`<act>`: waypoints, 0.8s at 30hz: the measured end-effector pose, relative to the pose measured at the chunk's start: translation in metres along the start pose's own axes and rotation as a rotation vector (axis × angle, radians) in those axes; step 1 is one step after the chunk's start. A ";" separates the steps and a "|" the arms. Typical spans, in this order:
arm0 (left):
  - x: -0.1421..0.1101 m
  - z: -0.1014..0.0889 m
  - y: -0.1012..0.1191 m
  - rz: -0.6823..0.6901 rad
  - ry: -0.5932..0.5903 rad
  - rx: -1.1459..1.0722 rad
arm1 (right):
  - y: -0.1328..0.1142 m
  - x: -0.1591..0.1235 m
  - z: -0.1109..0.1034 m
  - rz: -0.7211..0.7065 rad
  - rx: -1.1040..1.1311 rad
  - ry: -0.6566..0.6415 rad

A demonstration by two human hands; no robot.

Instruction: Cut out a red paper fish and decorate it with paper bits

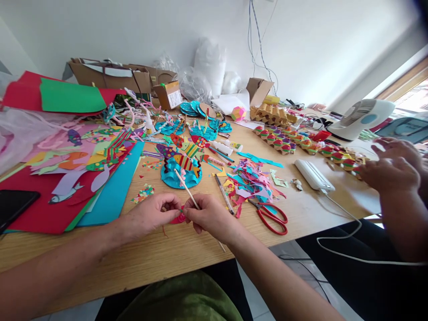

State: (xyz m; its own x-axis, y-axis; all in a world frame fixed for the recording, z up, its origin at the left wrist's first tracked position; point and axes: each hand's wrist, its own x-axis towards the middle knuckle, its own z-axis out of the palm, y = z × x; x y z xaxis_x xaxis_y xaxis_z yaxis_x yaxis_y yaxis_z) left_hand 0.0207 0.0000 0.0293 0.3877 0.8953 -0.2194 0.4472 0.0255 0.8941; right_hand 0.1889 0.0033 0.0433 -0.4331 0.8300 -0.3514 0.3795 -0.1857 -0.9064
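Observation:
Near the table's front edge, my left hand [159,209] pinches a small red paper piece [177,218] with pink on it. My right hand [209,214] has its fingertips against the same piece. A thin pale stick [186,188] runs slantwise through my right hand, its lower end showing below. Just beyond my hands stands a blue paper base [182,183] carrying striped paper fish [187,164]. Tiny paper bits [143,194] lie left of it. To the right of my right hand are a pen [224,193] and red-handled scissors [272,217].
Coloured paper sheets [117,187] and a phone [16,205] lie left. Paper scraps [252,178], a white power bank [314,174] with a cable and painted egg cartons [277,141] are right. Another person's hands [394,167] are at far right. Cardboard boxes [110,76] stand behind.

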 end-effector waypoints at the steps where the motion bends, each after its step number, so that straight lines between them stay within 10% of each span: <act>1: 0.000 -0.001 0.000 -0.004 0.001 0.020 | 0.000 0.000 0.000 0.001 -0.006 -0.001; 24: 0.003 -0.003 -0.004 0.052 -0.004 0.107 | -0.003 0.006 -0.001 0.002 -0.130 -0.015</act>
State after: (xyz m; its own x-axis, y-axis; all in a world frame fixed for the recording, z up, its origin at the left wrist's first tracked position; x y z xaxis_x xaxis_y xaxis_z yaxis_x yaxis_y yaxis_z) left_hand 0.0175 0.0042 0.0268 0.4161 0.8922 -0.1754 0.5096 -0.0690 0.8576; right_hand 0.1860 0.0087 0.0439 -0.4441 0.8214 -0.3577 0.4826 -0.1171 -0.8680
